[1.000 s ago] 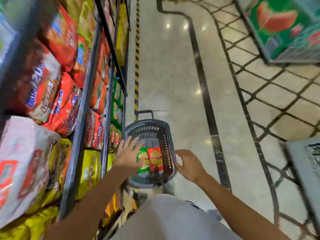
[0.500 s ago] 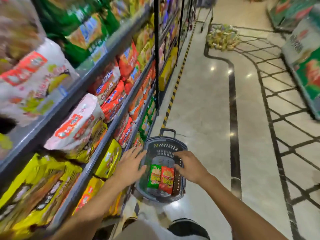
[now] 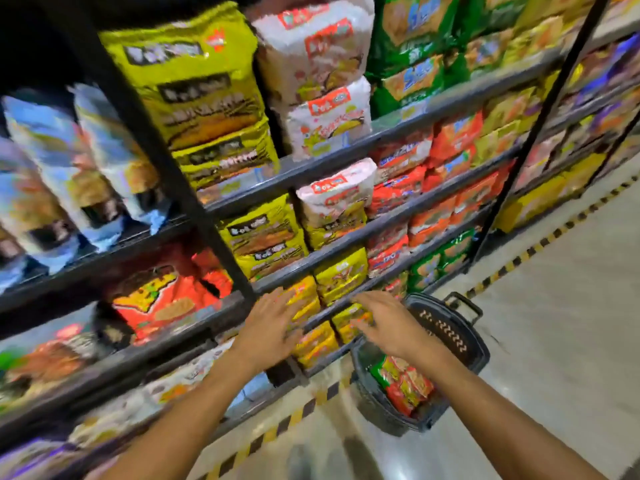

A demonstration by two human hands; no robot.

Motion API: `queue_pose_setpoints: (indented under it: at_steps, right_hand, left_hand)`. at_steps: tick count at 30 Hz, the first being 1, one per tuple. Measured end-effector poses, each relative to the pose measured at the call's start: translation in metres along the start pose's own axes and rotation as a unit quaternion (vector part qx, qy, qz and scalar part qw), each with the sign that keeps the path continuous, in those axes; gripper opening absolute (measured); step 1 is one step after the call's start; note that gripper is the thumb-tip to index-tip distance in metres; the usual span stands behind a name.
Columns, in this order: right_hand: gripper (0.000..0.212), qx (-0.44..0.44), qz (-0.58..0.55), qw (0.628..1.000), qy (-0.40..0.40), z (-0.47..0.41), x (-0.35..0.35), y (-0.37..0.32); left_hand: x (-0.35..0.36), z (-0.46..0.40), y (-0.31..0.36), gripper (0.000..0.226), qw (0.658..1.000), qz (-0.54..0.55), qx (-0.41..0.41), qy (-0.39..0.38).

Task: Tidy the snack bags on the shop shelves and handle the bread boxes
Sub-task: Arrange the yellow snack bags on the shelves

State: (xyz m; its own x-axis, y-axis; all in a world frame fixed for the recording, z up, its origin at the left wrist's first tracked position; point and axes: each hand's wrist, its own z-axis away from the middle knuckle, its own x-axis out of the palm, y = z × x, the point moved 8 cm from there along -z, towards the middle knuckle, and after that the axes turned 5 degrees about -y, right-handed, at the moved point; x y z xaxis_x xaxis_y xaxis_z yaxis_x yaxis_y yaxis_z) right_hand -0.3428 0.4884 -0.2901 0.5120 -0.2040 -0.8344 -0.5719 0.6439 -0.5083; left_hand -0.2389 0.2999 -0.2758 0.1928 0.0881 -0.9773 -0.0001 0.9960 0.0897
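Both hands are stretched out toward a low shelf of small yellow snack bags (image 3: 341,277). My left hand (image 3: 273,323) is open with fingers spread, just in front of a yellow bag (image 3: 304,296). My right hand (image 3: 384,322) is open too, hovering over the yellow bags (image 3: 349,322) one shelf lower and above the near rim of a dark plastic basket (image 3: 460,341) on the floor. Red and green snack bags (image 3: 403,382) lie inside the basket. Neither hand holds anything. The view is blurred by motion.
Dark metal shelves (image 3: 346,157) carry large yellow (image 3: 204,98), white (image 3: 322,81), red (image 3: 166,296) and green (image 3: 408,46) bags. A black upright post (image 3: 180,188) stands left of my hands. A yellow-black striped line (image 3: 526,258) runs along the shelf base, with pale floor (image 3: 561,341) to the right.
My view has swung left from the aisle floor to face the shelves. Both hands have left the basket and risen toward the yellow bags on the low shelves.
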Motion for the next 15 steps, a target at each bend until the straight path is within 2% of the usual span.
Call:
queue_pose_setpoints:
  at_steps: [4,10,15]
  right_hand:
    - [0.062,-0.079,0.026,0.996,-0.016,-0.014,0.007,-0.081]
    - [0.053,-0.214,0.049,0.976,-0.006,-0.014,0.021,-0.237]
    - [0.050,-0.300,0.080,0.950,0.011,-0.010,0.039,-0.383]
  left_hand:
    - [-0.013,0.077,-0.046,0.066,0.997,0.004,-0.078,0.019]
    - [-0.059,0.203,-0.104,0.081,0.979,-0.013,-0.180,0.095]
    - [-0.101,0.325,-0.167,0.067,0.959,-0.050,-0.237,0.145]
